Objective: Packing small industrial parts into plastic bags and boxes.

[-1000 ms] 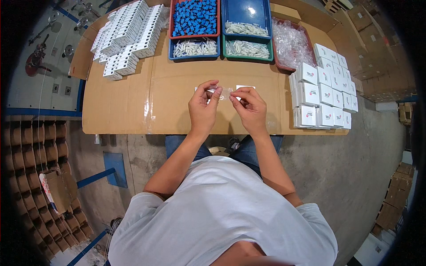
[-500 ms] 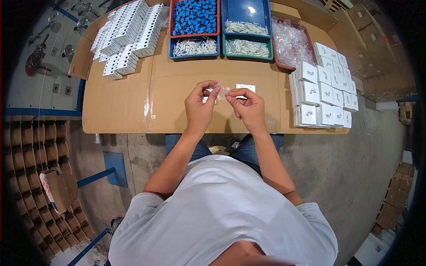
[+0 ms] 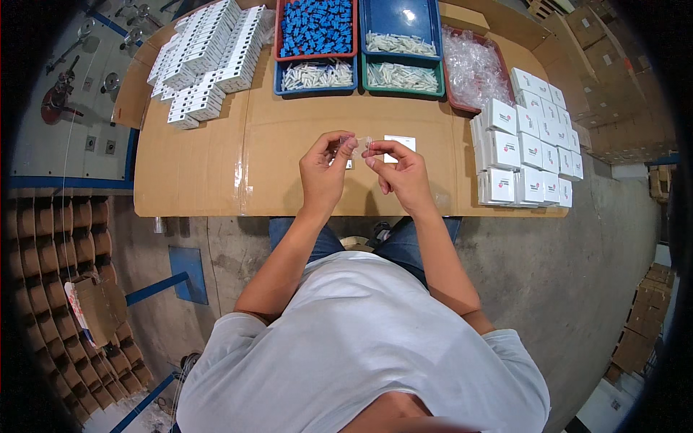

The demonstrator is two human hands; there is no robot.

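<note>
A small clear plastic bag is stretched between my two hands above the cardboard-covered table. My left hand pinches one side of it between thumb and fingers. On the other side, my right hand has its thumb and fingertips closed on the bag's edge. Just beyond the right fingers lies a flat white box or card, partly covered by that hand. A second white piece shows beside my left thumb, mostly hidden. Whether the bag contains anything is too small to tell.
Stacked white boxes stand at the far left and right. Along the back sit a red tray of blue pieces, blue and green trays of white pieces, and a reddish tray of clear bags.
My right fingertips have shifted slightly up and left along the bag. The left hand stays almost in place, still pinching it.
</note>
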